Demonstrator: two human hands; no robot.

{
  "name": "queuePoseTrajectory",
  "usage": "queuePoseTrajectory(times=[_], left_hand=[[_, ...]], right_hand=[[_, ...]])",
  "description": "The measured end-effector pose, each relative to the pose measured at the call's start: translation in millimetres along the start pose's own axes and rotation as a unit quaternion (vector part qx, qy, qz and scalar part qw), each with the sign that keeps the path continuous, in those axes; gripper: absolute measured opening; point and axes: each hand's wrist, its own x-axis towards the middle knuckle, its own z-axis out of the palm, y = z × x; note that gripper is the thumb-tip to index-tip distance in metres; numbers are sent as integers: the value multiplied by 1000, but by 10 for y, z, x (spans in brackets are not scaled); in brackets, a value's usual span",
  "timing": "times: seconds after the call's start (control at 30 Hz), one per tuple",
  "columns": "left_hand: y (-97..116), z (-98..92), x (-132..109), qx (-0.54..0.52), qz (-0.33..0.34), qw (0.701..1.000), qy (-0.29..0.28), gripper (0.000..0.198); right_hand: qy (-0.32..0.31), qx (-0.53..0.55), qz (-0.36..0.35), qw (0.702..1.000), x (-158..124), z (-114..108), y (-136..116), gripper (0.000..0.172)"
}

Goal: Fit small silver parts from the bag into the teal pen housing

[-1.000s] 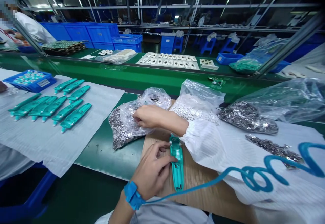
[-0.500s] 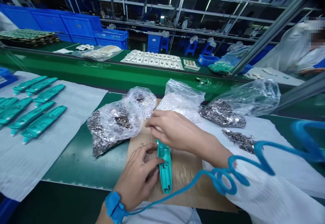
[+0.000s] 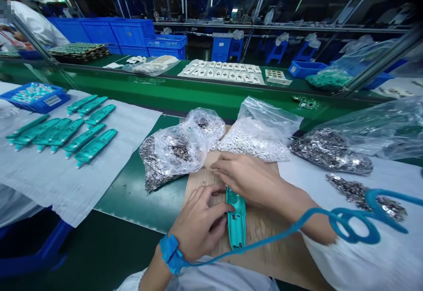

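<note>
A teal plastic housing shell, long and narrow with its hollow side up, lies on a brown board. My left hand grips its left side, thumb pressed over the edge. Above the shell's far end is my right hand, fingers bent and held together; whatever is at their tips is hidden. Just past the hands are a clear bag of small metal parts, another such bag behind it, and a bag of small white pieces. Around my left wrist is a blue strap with a coiled cord.
Several teal shells lie on white sheeting at left, near a blue bin of small parts. At right are a bag of metal parts and a loose pile. Beyond a green ledge, a person sits far left.
The view has swung left, so everything sits further right and the blue bin shows. My right hand has lowered and flattened over the shell's far end. My left hand keeps its grip.
</note>
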Motion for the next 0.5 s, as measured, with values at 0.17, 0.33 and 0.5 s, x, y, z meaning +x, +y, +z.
queuePoseTrajectory(times=[0.17,0.33,0.5], left_hand=[[29,-17,-14,8,-4,1000,-5,28],[36,-54,6,10,11,1000,-15,30],[37,-77,12,3,18,999,-34,36]], right_hand=[[-18,-50,-28,998,495,107,-207,15],[-9,-73,-28,997,457,202,-85,14],[33,31,22,999,-90,15,-18,20]])
